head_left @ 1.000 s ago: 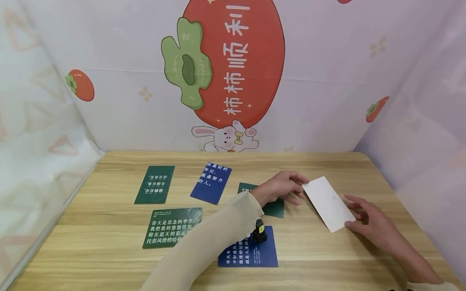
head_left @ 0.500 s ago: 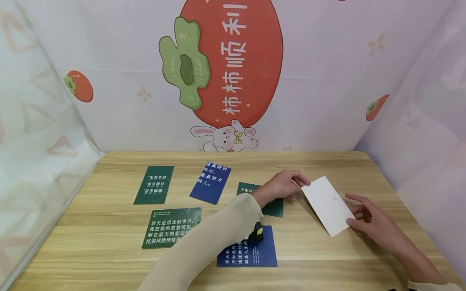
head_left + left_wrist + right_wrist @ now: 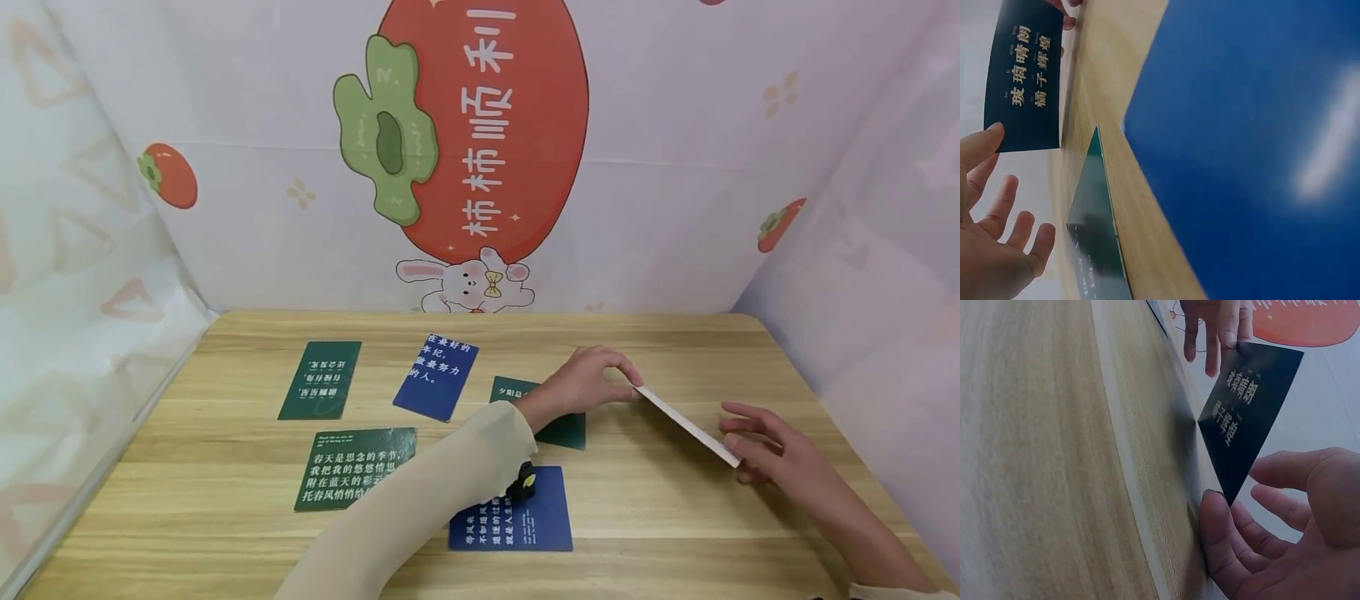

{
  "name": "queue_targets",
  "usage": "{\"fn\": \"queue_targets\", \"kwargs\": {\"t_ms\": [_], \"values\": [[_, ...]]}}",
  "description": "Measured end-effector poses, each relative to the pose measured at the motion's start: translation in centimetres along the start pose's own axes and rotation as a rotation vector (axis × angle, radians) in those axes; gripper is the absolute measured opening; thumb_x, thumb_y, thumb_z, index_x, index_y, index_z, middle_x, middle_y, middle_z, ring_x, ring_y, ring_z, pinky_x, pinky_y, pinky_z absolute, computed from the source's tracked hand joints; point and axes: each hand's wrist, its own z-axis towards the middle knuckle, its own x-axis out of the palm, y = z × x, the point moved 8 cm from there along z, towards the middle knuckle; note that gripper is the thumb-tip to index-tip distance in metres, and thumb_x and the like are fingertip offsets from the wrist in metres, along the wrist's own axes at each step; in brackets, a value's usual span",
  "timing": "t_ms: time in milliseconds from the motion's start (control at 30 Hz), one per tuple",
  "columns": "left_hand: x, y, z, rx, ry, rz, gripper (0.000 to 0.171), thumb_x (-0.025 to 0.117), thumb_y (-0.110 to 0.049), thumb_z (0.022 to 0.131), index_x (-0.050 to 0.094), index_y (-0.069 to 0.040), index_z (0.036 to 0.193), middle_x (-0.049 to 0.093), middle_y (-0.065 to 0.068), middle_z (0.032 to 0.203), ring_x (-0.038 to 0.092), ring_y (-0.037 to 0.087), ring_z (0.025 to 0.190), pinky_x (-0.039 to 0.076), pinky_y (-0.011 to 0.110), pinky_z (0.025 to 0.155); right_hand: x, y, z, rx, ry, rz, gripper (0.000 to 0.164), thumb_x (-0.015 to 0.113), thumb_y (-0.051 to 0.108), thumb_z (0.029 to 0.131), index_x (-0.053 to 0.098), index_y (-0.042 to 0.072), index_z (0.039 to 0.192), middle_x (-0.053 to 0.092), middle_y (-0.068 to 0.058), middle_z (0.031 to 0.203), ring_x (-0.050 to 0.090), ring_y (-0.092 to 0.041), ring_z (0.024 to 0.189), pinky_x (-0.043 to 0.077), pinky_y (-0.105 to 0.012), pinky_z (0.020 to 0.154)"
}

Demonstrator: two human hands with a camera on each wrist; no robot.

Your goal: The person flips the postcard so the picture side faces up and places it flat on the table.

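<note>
A card (image 3: 688, 427) stands tilted above the right side of the table, seen nearly edge-on in the head view. Its dark face with pale printed characters shows in the left wrist view, where the card (image 3: 1022, 119) is pinched at one corner by my left hand (image 3: 997, 231). In the head view my left hand (image 3: 581, 385) has the card's far end, its forearm crossing over other cards. At the near end, my right hand (image 3: 776, 454) holds the opposite corner; the right wrist view shows the thumb (image 3: 1216, 528) at that corner, fingers behind.
On the wooden table (image 3: 187, 500) lie a green card (image 3: 321, 381), a blue card (image 3: 435, 383) and a wider green card (image 3: 352, 467). Another green card (image 3: 562, 429) and a blue card (image 3: 551, 517) are partly hidden by the left arm. A printed cloth (image 3: 637, 208) hangs behind.
The card has tipped from showing its white face to standing nearly edge-on in the head view. The right hand has shifted slightly rightward with its end; the left hand stays near its corner.
</note>
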Motion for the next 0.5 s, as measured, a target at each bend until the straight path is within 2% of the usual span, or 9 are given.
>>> {"fn": "queue_targets", "kwargs": {"t_ms": [133, 267, 400, 500], "values": [[-0.17, 0.36, -0.28, -0.036, 0.001, -0.08, 0.008, 0.079, -0.028, 0.102, 0.082, -0.024, 0.109, 0.075, -0.013, 0.126, 0.059, 0.006, 0.132, 0.046, 0.037, 0.12, -0.19, 0.06, -0.02, 0.014, 0.016, 0.065, 0.041, 0.051, 0.018, 0.117, 0.051, 0.034, 0.155, 0.065, 0.034, 0.127, 0.073, -0.007, 0.096, 0.065, -0.031, 0.076], [-0.43, 0.63, -0.51, -0.078, -0.016, -0.167, 0.012, 0.077, -0.029, 0.104, 0.084, -0.025, 0.112, 0.072, -0.008, 0.14, 0.056, 0.009, 0.141, 0.046, 0.043, 0.122, -0.29, -0.06, 0.14, 0.005, 0.031, 0.23, 0.037, 0.044, 0.017, 0.119, 0.056, 0.039, 0.146, 0.07, 0.026, 0.126, 0.074, -0.009, 0.098, 0.065, -0.028, 0.077], [-0.77, 0.69, -0.59, -0.1, -0.039, -0.24, 0.017, 0.078, -0.033, 0.103, 0.086, -0.024, 0.116, 0.062, -0.007, 0.157, 0.046, 0.014, 0.154, 0.038, 0.051, 0.128, -0.35, 0.03, 0.33, -0.015, 0.039, 0.42, 0.039, 0.041, 0.013, 0.119, 0.062, 0.035, 0.143, 0.074, 0.015, 0.121, 0.076, -0.012, 0.096, 0.065, -0.027, 0.08], [-0.99, 0.83, -0.66, -0.119, -0.043, -0.296, 0.021, 0.078, -0.036, 0.102, 0.087, -0.025, 0.117, 0.056, -0.013, 0.163, 0.038, 0.014, 0.159, 0.035, 0.054, 0.13, -0.38, 0.1, 0.39, -0.01, 0.042, 0.486, 0.038, 0.04, 0.016, 0.12, 0.065, 0.034, 0.142, 0.076, 0.009, 0.116, 0.077, -0.013, 0.095, 0.065, -0.027, 0.081]]}}
